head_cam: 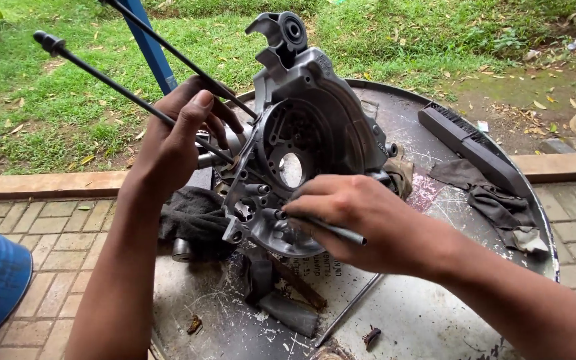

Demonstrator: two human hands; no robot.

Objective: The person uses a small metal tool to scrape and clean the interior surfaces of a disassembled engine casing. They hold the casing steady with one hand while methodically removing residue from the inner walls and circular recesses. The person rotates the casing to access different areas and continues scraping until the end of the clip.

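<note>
Right hand (361,217) fingers pinched on a thin grey metal rod (328,229) whose tip meets the upright grey cast-aluminium engine casing (308,133), axis running down-right from fingertips; left hand (178,137) curled around long black studs (135,100) behind it

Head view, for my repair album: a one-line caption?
Left hand steadies a grey engine casing; right hand holds a thin tool.

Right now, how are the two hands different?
The left hand is raised at the engine casing's far side among the long black rods; the right hand is lower, in front. The left holds no tool; the right pinches a thin metal tool. Both are bare.
</note>
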